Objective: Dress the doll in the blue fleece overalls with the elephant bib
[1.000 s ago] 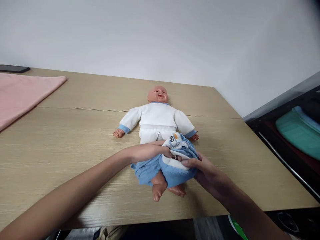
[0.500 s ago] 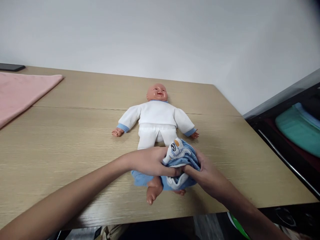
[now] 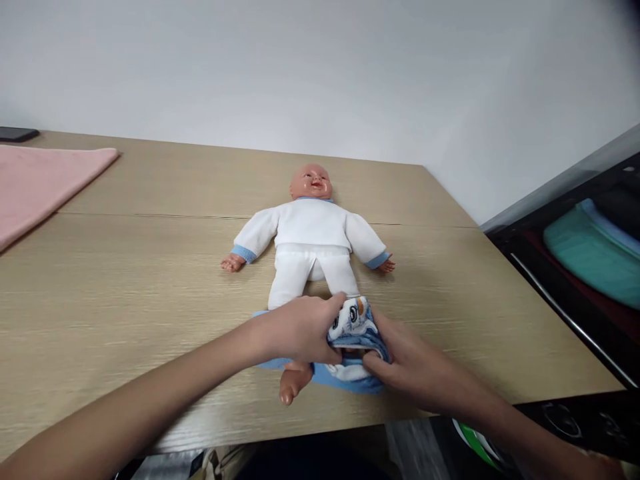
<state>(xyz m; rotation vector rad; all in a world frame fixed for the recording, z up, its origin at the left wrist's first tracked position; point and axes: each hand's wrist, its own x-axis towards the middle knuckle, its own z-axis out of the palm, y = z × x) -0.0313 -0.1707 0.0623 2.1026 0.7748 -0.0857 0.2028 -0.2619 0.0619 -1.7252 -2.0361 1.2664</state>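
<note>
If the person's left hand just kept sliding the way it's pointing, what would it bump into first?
The left hand points rightward across the doll's legs, so it would likely meet the bunched blue garment it already grips, then the right hand just beyond; depth is hard to judge.

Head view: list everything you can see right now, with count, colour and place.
doll: one, in white top and trousers with blue cuffs, lying face up mid-table, one bare foot showing at the near edge
blue garment: one, blue and white with a cartoon face, bunched over the doll's lower legs
pink cloth: one, pink, flat at the table's far left
phone: one, dark, far left corner
table: one, light wood
teal cloth: one, teal, in the dark unit at right
left hand: gripping the blue garment
right hand: gripping the blue garment from the other side
</note>
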